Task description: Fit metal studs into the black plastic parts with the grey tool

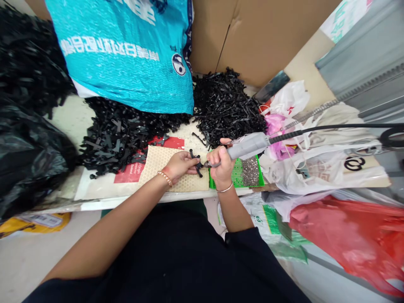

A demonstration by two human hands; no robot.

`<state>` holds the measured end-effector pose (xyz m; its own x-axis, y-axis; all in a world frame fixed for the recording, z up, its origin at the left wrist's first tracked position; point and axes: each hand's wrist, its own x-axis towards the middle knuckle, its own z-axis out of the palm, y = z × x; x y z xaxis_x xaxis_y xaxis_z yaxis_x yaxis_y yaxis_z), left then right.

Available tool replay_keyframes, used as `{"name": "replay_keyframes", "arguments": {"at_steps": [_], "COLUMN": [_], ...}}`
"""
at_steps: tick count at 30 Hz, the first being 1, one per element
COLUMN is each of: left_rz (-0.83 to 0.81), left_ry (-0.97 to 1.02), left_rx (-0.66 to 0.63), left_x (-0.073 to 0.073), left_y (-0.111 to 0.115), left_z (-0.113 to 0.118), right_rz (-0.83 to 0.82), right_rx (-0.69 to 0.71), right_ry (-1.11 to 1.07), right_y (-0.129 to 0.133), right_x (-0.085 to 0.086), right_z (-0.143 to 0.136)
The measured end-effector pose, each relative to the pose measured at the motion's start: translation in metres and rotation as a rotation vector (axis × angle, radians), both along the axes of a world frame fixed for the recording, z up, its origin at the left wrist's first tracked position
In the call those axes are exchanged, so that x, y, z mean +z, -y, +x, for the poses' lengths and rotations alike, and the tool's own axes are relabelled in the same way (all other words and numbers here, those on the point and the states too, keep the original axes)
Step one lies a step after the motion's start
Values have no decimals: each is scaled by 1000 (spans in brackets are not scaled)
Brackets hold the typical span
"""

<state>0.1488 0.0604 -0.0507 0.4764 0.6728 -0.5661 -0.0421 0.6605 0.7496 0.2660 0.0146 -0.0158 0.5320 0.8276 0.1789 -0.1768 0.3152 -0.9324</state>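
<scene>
Cardboard point(261, 29) walls off the back of a pretty crammed bench point(65, 120), with a big blue bag point(126, 59) slumped across the upper left of the frame. So, progress check: looks to me like one piece is mid-fastening, and there's loads more lying around. The left pile point(107, 143), left of centre, and the right pile point(230, 107), just above centre, are both heaps of small black parts. Can't tell which of them are finished and which are waiting, so no idea how far through the whole batch is. My guess is this single piece isn't done yet, since the grey driver point(249, 145) has its tip right up at it. Whether the tip actually touches, I can't make out.

As for the piece itself, the black part point(198, 166) is at the centre of the frame, held over the right edge of a honeycomb-textured mat point(158, 164). It's dark and skinny, with arms poking out above and below the fingertips and rounded ends on them. Too small to see any screws in it.

Left-hand grip point(180, 167) is pinching that part by the fingertips; right-hand grip point(222, 162) is wrapped around the front of the driver. Just right of centre sits a green tray point(261, 179) with lots of tiny metal bits point(251, 170), probably screws.
</scene>
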Motion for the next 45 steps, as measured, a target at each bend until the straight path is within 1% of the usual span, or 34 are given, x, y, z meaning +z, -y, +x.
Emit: {"name": "replay_keyframes", "arguments": {"at_steps": [6,10,13,18,24,29,36,43,45], "left_rz": [-1,-5,5,3,19,15,11,6,5], "left_ry": [27,34,30,42,51,20,17,13,9], "left_rx": [-18,-30,-27,-19,-22,-16,-22,-24,-26], "left_x": [-5,-5,-5,-7,-9,-7,-5,-3,-2], "left_y": [-1,-2,-1,-1,-1,0,0,0,-1], "left_z": [-1,-2,-1,-1,-1,-1,-1,0,-1], "right_rz": [-26,-11,0,-26,-18,4,94,19,24], "right_rx": [36,53,70,34,54,39,85,57,77], "right_ry": [37,55,35,49,76,59,-10,33,33], "right_y": [1,2,2,1,2,3,2,2,2], "right_x": [-4,-8,-7,-3,-5,-3,-4,-6,-6], "right_z": [-1,-1,-1,-2,-2,-1,1,0,-1]}}
